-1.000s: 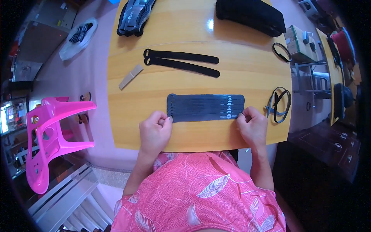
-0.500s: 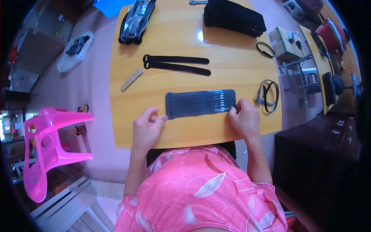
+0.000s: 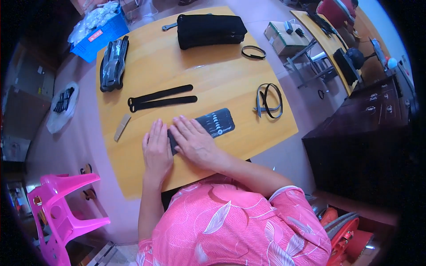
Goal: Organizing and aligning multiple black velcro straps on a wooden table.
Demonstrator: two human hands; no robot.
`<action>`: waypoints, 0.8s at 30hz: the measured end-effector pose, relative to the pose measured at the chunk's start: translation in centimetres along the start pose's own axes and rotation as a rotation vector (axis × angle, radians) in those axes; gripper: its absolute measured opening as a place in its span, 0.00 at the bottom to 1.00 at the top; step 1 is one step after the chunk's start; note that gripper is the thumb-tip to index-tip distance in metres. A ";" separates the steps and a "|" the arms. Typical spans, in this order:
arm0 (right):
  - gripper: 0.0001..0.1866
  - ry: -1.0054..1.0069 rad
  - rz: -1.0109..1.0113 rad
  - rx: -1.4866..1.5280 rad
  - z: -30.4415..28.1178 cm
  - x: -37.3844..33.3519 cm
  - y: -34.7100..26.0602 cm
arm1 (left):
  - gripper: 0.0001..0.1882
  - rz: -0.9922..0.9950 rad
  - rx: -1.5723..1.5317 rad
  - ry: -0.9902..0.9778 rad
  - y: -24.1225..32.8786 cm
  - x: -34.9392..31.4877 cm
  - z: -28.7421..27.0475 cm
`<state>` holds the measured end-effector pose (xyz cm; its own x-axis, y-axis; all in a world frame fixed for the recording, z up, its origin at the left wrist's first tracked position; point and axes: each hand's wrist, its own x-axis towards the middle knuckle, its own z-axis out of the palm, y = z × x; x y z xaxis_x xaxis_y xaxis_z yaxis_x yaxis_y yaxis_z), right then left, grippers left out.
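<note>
A flat row of black straps [image 3: 220, 122] with white print at one end lies on the wooden table in front of me. My right hand [image 3: 193, 142] rests palm down across its left part, fingers stretched out. Beside it, my left hand [image 3: 157, 148] lies along the row's left end with its fingers straight, and holds nothing. Together the hands hide the strap ends there. Beyond them lie two loose black straps [image 3: 164, 96], each with a looped end, and a beige strip [image 3: 122, 127].
A black stack [image 3: 211, 32] and a strap bundle [image 3: 114, 64] sit toward the table's far side. Coiled straps [image 3: 268, 101] and a small black loop [image 3: 253, 52] lie at the right. A pink stool [image 3: 66, 221] and a blue crate [image 3: 102, 35] stand on the floor.
My right hand has moved left from the row's right end onto its left part. Both hands have flattened out. The row now lies tilted in the picture, as the whole view has turned.
</note>
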<state>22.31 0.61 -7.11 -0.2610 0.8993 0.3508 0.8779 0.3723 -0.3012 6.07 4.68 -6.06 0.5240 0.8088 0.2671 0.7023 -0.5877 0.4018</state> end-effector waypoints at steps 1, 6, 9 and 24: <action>0.35 -0.066 0.083 0.022 -1.2 -0.8 0.2 | 0.21 -0.057 0.076 -0.064 0.0 -0.4 -0.1; 0.43 -0.269 0.353 -0.067 -7.0 -5.5 4.3 | 0.22 -0.105 0.141 -0.117 0.3 -0.3 -0.4; 0.43 -0.298 0.353 -0.137 -7.9 -6.0 5.0 | 0.23 -0.119 0.169 -0.113 0.2 -0.4 -0.4; 0.37 -0.202 0.345 -0.078 -8.2 -5.6 5.3 | 0.27 -0.219 0.015 -0.042 -0.5 -1.0 -2.3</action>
<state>31.69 -4.33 -3.40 -0.0126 0.9983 0.0575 0.9536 0.0293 -0.2997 4.05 4.24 -4.50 0.3776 0.9156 0.1379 0.8086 -0.3986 0.4327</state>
